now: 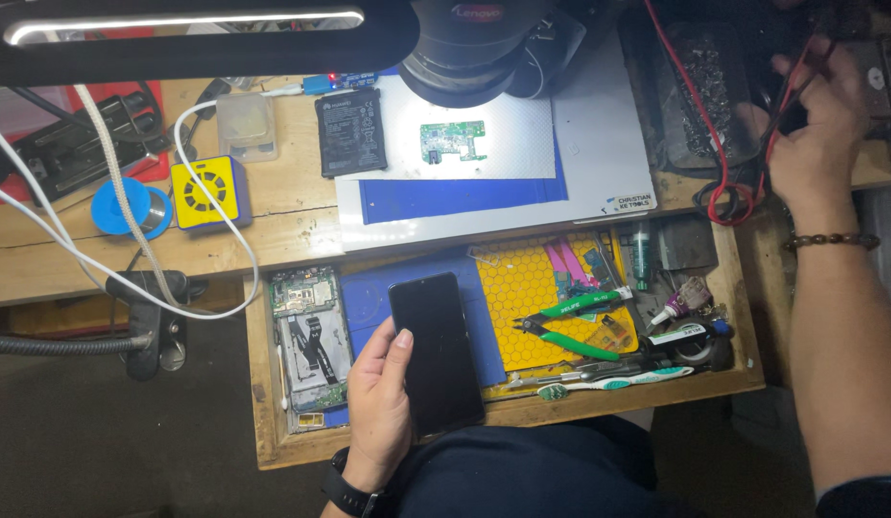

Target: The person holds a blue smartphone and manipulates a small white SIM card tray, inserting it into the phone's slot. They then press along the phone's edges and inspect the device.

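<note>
- I am holding the black phone [436, 350] in my left hand [380, 408], fingers wrapped narrowly round its left edge, over the open drawer [273, 436].
- The opened phone chassis [311, 347] is lying at its 9 o'clock; green-handled cutters [570, 324] at its 3 o'clock.
- The green circuit board [452, 140] is lying at 12 o'clock.
- My right hand [815, 134] is pinching red and black leads [728, 192] at 2 o'clock.

Black phone [436, 350] — screen up, over drawer [273, 436]
</note>
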Demonstrator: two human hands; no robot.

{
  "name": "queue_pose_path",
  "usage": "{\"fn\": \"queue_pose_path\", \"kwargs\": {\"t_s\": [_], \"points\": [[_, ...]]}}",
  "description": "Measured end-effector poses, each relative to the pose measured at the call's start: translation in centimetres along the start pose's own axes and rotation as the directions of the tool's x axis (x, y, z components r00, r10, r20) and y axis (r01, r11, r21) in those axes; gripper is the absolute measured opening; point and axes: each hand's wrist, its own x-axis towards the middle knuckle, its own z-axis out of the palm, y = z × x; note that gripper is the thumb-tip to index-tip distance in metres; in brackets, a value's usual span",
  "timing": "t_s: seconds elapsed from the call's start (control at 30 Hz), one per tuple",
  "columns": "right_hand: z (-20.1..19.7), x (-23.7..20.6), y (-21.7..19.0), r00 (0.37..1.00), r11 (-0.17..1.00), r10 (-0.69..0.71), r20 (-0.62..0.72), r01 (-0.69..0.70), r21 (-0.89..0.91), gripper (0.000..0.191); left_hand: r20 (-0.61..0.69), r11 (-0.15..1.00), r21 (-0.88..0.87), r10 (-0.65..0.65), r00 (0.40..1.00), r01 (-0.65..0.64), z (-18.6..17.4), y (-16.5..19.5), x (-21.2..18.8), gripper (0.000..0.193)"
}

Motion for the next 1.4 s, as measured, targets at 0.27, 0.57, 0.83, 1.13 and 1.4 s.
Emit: {"fn": "queue_pose_path", "kwargs": {"t_s": [0.27, 0.57, 0.83, 1.13, 1.4], "points": [[-0.1, 0.1, -1.2, 1.000, 1.000, 0.001, -0.023, -0.001, -0.008, 0.043, 0.017, 1.000, -0.013, 0.009, 1.000, -0.009, -0.5, -0.3, 0.3, 0.038], [0.1, 0.0, -1.3, 0.995, 0.999, 0.035, -0.098, -0.034, 0.015, 0.036, 0.003, 1.000, -0.014, -0.006, 1.000, 0.006, -0.8, -0.3, 0.3, 0.037], [0.2, -0.1, -1.0, 0.997, 0.997, 0.071, -0.037, -0.070, 0.034, 0.036, -0.009, 1.000, 0.007, -0.004, 1.000, 0.004, -0.5, 0.0, 0.2, 0.038], [0.2, -0.1, -1.1, 0.996, 0.995, 0.091, -0.026, -0.089, 0.041, 0.032, 0.017, 1.000, 0.009, 0.005, 1.000, -0.005, -0.6, 0.0, 0.2, 0.038], [0.2, -0.2, -1.1, 0.995, 0.995, 0.101, -0.017, -0.101, -0.001, 0.031, 0.011, 1.000, 0.016, 0.001, 1.000, -0.001, -0.6, 0.0, 0.2, 0.038]]}}
